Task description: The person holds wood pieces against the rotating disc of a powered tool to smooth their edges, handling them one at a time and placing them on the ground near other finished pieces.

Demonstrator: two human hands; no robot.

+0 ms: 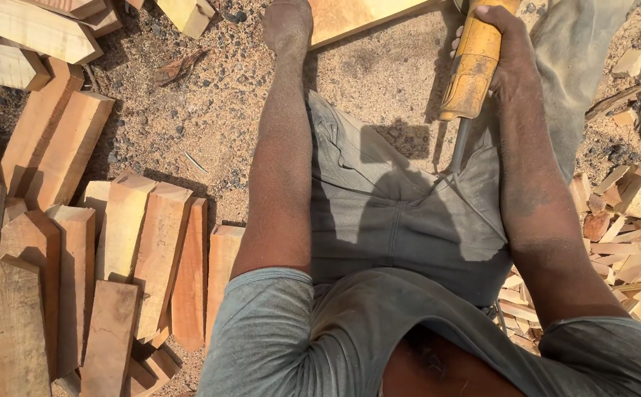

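Sandy ground [210,110], cut blocks [78,279] stacked at 9 o'clock; right hand [508,55] gripped yellow power tool [471,62] tight; left hand [287,22] flat, steadying plank [357,16] at 12

I see one yellow power tool [473,62] at the upper right of the frame and one wooden board [357,16] at the top centre. My two hands are here: my right hand [508,51] and my left hand [287,22]. At the left lie roughly fifteen cut wooden blocks [122,228]; the scraps [629,242] at the right are too many to count.
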